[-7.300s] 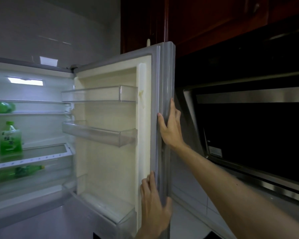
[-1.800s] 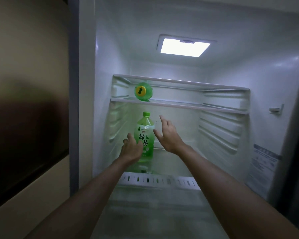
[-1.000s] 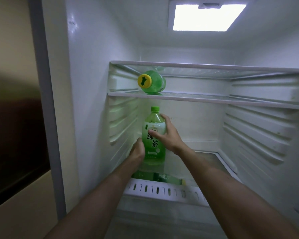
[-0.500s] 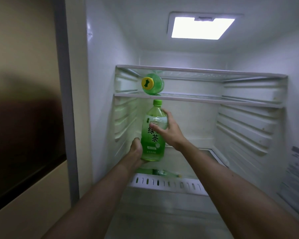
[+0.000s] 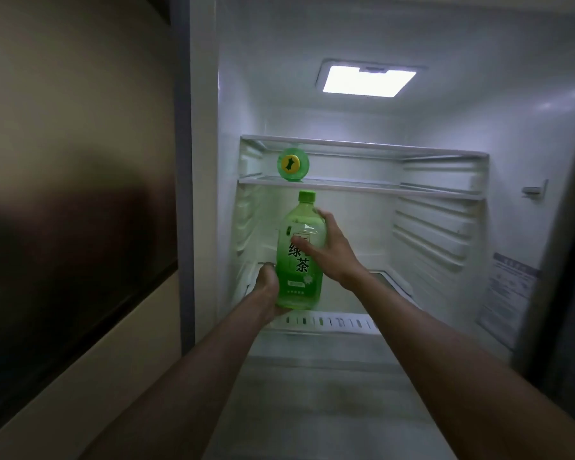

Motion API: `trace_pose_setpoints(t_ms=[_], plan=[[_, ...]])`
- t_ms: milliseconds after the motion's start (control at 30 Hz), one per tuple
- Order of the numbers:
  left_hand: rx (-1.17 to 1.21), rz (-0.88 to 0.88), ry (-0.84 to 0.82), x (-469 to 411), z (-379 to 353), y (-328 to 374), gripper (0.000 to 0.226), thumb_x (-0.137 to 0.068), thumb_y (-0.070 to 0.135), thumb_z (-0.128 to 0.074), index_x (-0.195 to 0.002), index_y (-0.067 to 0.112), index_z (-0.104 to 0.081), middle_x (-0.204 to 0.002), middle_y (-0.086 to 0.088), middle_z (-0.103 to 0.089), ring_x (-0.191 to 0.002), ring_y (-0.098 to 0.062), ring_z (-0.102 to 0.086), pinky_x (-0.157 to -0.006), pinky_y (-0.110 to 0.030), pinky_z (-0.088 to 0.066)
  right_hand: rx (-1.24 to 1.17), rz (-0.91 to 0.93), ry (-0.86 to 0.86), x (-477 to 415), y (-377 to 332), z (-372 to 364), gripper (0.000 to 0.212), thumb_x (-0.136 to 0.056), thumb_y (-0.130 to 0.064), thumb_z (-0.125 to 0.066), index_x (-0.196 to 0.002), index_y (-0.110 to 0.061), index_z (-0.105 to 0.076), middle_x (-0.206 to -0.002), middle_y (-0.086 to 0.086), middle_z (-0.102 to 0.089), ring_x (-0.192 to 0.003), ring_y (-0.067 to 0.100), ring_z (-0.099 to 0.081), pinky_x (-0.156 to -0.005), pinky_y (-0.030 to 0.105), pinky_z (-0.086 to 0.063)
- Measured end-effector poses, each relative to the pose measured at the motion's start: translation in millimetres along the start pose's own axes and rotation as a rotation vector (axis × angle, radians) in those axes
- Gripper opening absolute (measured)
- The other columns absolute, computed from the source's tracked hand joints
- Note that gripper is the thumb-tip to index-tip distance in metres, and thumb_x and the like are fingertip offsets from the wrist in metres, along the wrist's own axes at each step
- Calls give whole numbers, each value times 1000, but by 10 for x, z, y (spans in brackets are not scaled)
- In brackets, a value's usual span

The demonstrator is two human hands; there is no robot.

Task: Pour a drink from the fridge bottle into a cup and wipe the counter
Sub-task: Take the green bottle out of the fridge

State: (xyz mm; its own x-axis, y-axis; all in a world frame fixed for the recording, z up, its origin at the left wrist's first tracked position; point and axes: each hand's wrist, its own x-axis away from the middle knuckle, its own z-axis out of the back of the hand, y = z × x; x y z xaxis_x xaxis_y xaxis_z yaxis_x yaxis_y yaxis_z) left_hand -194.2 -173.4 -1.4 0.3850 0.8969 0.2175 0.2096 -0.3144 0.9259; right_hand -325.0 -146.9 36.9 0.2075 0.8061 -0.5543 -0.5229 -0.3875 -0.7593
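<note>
A green tea bottle (image 5: 300,260) with a green cap and a label in dark characters is held upright inside the open fridge, lifted clear of the lower glass shelf (image 5: 392,280). My left hand (image 5: 269,287) cups its base from the left and below. My right hand (image 5: 332,249) wraps around its upper body from the right, thumb across the label. No cup or cloth is in view.
A second green bottle (image 5: 292,165) lies on its side on the upper shelf (image 5: 362,187), yellow cap facing me. The fridge's left wall (image 5: 226,161) stands close beside the held bottle. A vented drawer front (image 5: 329,322) runs below. A dark panel (image 5: 63,227) fills the left.
Both hands closed on the bottle and raised it off the shelf, drawing it toward me. The view has pulled back from the fridge.
</note>
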Motion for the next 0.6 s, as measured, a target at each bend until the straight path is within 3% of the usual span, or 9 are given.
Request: trace_pose_setpoints(t_ms=[200,333,600], plan=[[-24,25,-58,434,-20,-62,52,-99,25,-17,-82,10,-63,-79,-15,-64,-70,-27,-59,-62,-31,-49,56,-3,39,367,-227,87,76,-80,-34,-77,-142,-28,-33,-112,2,-64,-95,18,-68,-82,42,-60],[-35,-2,-43,739,-50,-98,53,-100,27,-16,-84,10,-64,-81,-15,-65,-76,-28,-60,-80,-39,-50,79,-1,42,580,-394,171,76,-79,-36,-77,-141,-29,-33,-115,4,-64,-95,20,-68,-82,45,-59],[-8,-44,-46,1368,-102,-214,51,-98,32,-22,-89,13,-68,-93,-18,-69,-92,-33,-64,-97,-55,-47,113,17,33,1091,-830,323,76,-79,-36,-78,-139,-31,-33,-119,7,-62,-97,23,-67,-79,45,-60]])
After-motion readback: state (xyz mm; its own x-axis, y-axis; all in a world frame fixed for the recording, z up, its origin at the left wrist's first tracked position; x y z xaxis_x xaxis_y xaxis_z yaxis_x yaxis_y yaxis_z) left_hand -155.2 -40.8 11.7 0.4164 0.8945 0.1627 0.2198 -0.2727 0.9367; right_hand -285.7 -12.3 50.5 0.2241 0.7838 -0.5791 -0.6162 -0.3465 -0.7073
